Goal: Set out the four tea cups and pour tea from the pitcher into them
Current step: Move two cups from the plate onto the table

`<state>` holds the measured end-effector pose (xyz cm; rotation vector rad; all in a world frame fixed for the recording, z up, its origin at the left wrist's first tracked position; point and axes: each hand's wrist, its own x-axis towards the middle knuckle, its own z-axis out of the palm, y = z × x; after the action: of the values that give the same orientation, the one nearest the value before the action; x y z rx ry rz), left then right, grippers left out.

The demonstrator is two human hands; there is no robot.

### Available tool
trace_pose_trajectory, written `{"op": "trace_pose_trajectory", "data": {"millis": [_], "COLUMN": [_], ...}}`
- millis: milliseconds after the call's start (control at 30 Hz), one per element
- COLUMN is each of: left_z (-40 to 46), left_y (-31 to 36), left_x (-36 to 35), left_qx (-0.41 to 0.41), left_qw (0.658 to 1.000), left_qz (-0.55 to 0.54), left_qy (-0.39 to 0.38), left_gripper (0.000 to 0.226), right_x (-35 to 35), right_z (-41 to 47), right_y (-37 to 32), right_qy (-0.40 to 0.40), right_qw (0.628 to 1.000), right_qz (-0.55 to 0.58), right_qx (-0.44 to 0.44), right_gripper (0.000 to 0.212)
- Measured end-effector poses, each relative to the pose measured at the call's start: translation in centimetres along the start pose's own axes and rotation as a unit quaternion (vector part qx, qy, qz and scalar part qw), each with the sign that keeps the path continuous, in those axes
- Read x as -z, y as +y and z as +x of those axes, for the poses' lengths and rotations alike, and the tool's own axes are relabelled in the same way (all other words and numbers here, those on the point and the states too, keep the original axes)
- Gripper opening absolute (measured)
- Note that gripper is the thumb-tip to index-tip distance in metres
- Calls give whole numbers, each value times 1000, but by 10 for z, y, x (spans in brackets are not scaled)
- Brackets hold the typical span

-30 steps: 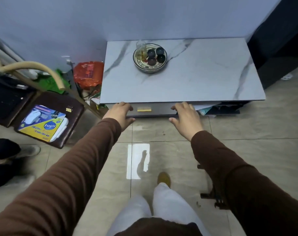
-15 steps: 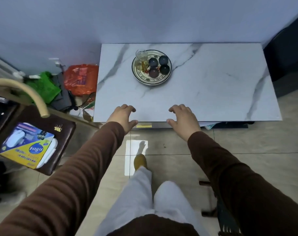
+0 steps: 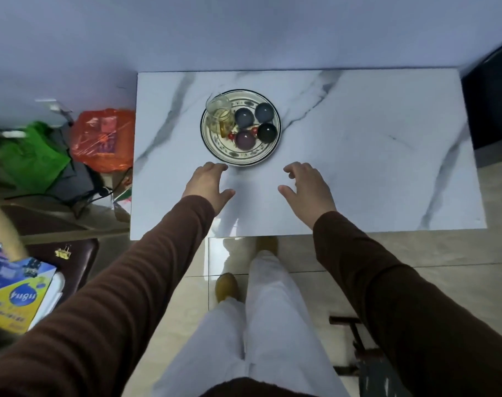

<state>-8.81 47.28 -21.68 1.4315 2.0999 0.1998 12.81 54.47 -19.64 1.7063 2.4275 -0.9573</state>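
A round patterned plate (image 3: 251, 159) sits on the white marble table (image 3: 358, 144), left of its middle. On the plate stand a glass pitcher (image 3: 219, 116) with yellowish tea and several dark tea cups, upside down: two grey-blue (image 3: 244, 117) (image 3: 264, 111), one black (image 3: 267, 132), one purple (image 3: 245, 138). My left hand (image 3: 208, 183) hovers over the table with fingertips just short of the plate's near rim, fingers apart and empty. My right hand (image 3: 307, 187) is to the right of it, also spread and empty.
Left of the table lie an orange bag (image 3: 103, 138), a green bag (image 3: 29, 156) and cables. A brown chair seat (image 3: 72, 262) with a yellow-blue box (image 3: 12, 296) stands at the near left. A dark cabinet (image 3: 490, 96) borders the table's right end.
I have stepped closer to the table. Both hands moved forward from its near edge to over the tabletop, close to the plate.
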Motion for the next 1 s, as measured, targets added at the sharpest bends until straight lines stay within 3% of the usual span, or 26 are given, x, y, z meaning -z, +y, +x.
{"op": "trace_pose_trajectory", "data": {"millis": [267,533,700,1000], "left_z": [112,191,211,223], "left_y": [7,-7,-20,-19], "left_x": [-31,-84,-103,-113], "left_qx": [33,8,0,-3], "left_qw": [999,1000,999,999], "left_qz": [-8,14,33,23], "left_qy": [24,4,12,42], "left_gripper": [69,77,86,80], "right_x": [-15,-71,-95,-116], "right_z": [120,213,240,261], "right_y": [35,54,59,59], "right_qy": [9,8,38,70], "right_qw": [1000,999,996,993], "right_qz": [10,-43,-75,-89], "right_qx": [8,31,42,24], "right_gripper": [49,62,64,65]}}
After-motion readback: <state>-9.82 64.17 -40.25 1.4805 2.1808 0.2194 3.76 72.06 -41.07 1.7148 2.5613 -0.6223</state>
